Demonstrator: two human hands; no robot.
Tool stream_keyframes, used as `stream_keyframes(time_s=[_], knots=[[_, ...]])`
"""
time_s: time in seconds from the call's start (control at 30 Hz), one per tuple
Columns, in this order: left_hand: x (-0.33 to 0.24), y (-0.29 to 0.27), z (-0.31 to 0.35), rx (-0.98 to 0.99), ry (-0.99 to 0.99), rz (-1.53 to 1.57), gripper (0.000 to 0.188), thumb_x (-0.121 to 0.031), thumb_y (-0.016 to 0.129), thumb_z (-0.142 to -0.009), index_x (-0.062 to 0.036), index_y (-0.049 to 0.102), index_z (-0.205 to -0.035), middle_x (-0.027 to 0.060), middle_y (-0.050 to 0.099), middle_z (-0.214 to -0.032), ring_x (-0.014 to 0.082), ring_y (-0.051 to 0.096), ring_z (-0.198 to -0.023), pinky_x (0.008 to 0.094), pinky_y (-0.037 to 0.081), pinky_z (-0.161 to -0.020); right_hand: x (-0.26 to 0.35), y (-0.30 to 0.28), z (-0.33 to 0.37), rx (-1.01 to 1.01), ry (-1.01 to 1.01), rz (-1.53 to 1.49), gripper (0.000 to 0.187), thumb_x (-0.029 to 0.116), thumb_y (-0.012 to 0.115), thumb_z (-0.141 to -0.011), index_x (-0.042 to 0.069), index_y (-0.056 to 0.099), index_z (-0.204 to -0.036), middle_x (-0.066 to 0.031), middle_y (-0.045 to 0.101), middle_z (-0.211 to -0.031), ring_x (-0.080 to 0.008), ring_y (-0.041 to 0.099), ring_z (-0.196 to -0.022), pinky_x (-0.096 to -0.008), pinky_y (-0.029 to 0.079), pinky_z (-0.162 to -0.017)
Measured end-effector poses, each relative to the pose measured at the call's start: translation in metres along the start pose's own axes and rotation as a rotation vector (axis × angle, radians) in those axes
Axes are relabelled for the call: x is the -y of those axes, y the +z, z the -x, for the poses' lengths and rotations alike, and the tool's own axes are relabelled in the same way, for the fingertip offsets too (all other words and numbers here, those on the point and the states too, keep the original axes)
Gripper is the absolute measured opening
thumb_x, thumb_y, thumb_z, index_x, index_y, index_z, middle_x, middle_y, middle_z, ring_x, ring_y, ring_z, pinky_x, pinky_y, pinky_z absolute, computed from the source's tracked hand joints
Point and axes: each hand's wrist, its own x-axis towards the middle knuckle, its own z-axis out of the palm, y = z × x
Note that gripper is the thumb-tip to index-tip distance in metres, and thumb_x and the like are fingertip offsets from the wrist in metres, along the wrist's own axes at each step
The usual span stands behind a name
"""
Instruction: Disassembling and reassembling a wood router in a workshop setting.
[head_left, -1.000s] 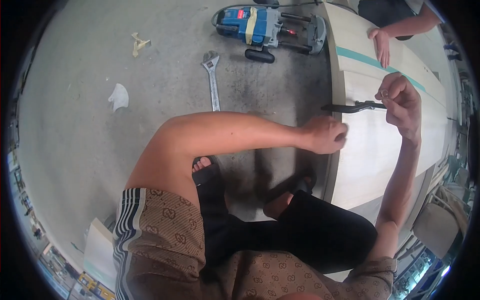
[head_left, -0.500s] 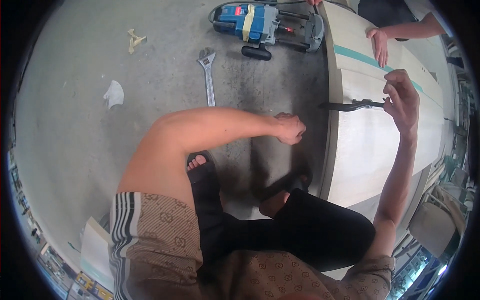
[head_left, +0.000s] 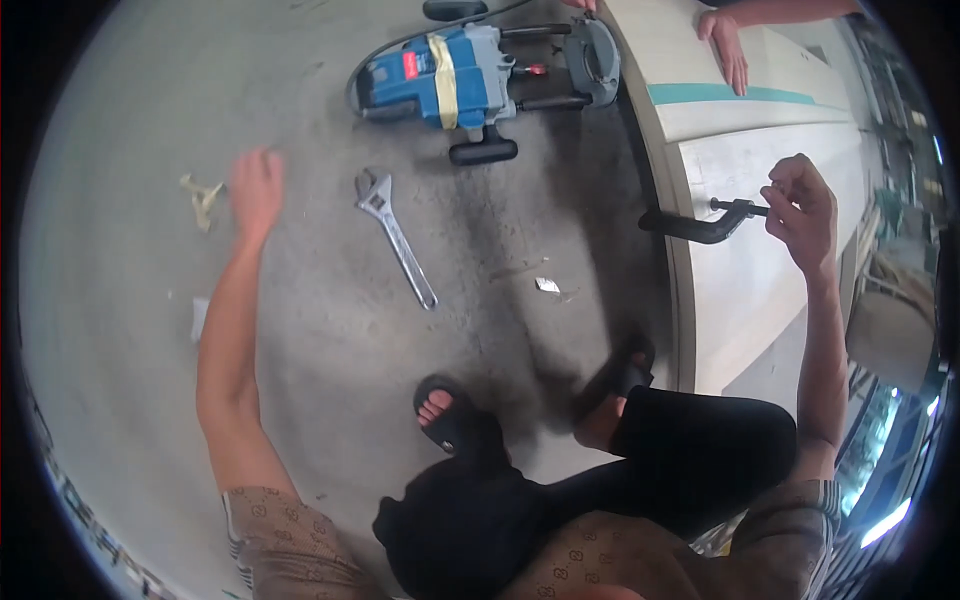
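Note:
My right hand [head_left: 805, 215] is closed round the screw end of a black C-clamp [head_left: 700, 228]. The clamp's frame reaches over the edge of a pale board [head_left: 745, 300], and its screw lies above the board's face. My left hand [head_left: 258, 190] is stretched out over the floor at the left, smeared by motion, so its fingers do not show clearly. Beside it lies a crumpled yellowish scrap [head_left: 203, 202]. An adjustable wrench [head_left: 400, 245] rests on the floor between my two hands.
A blue router [head_left: 450, 80] with yellow tape and a cord lies near the board's edge. Across the board, a co-worker's hand [head_left: 727, 50] lies flat near a green strip [head_left: 690, 95]. A small shiny scrap [head_left: 547, 285] is on the floor.
My left hand has swung from beside the board far to the left, over the floor. My right hand stays at the clamp, which now sits at a different angle. The view has shifted.

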Motion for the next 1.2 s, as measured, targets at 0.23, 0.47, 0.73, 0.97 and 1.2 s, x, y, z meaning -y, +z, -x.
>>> stream_keyframes(time_s=[0.23,0.47,0.73,0.97,1.2], knots=[[0.034,0.021,-0.002,-0.065,0.020,-0.013,0.032,-0.025,0.054,-0.085,-0.0043,0.054,-0.111,0.0160,0.051,-0.113,0.0343,0.047,-0.105,0.0445,0.038,-0.089,0.004,-0.001,-0.004,-0.188,0.067,-0.034,0.014,-0.007,0.059,-0.079,0.004,0.051,-0.084,0.0040,0.039,-0.068,-0.0006,0.036,-0.054,-0.0166,0.026,-0.041],[0.040,0.018,-0.003,-0.007,0.017,0.053,0.034,-0.025,0.054,-0.086,-0.0038,0.053,-0.113,0.0147,0.049,-0.115,0.0332,0.046,-0.108,0.0446,0.036,-0.091,0.006,0.010,-0.011,-0.264,0.160,-0.115,0.012,-0.004,0.059,-0.082,0.004,0.051,-0.084,0.0048,0.038,-0.066,0.0005,0.034,-0.052,-0.0156,0.025,-0.040],[0.042,0.018,-0.006,0.028,0.038,0.075,0.035,-0.026,0.051,-0.087,-0.0019,0.053,-0.111,0.0158,0.048,-0.118,0.0331,0.045,-0.110,0.0457,0.035,-0.092,0.008,0.015,-0.010,-0.335,0.197,0.160,0.011,0.002,0.060,-0.082,0.007,0.051,-0.078,0.0066,0.040,-0.068,-0.0010,0.033,-0.059,-0.0177,0.028,-0.052],[0.037,0.017,-0.009,0.035,0.012,0.088,0.031,-0.023,0.052,-0.086,-0.0015,0.054,-0.108,0.0153,0.048,-0.117,0.0326,0.045,-0.109,0.0450,0.035,-0.091,0.004,0.014,-0.012,-0.365,0.145,0.267,0.009,0.001,0.058,-0.082,0.006,0.050,-0.078,0.0054,0.039,-0.068,-0.0019,0.032,-0.061,-0.0193,0.028,-0.055],[0.038,0.019,-0.010,0.038,0.009,0.093,0.030,-0.022,0.052,-0.085,-0.0017,0.054,-0.107,0.0147,0.048,-0.117,0.0328,0.045,-0.108,0.0456,0.035,-0.091,0.013,0.018,-0.012,-0.412,0.241,0.253,0.009,0.001,0.058,-0.082,0.006,0.051,-0.079,0.0054,0.040,-0.067,-0.0021,0.033,-0.060,-0.0196,0.028,-0.053]])
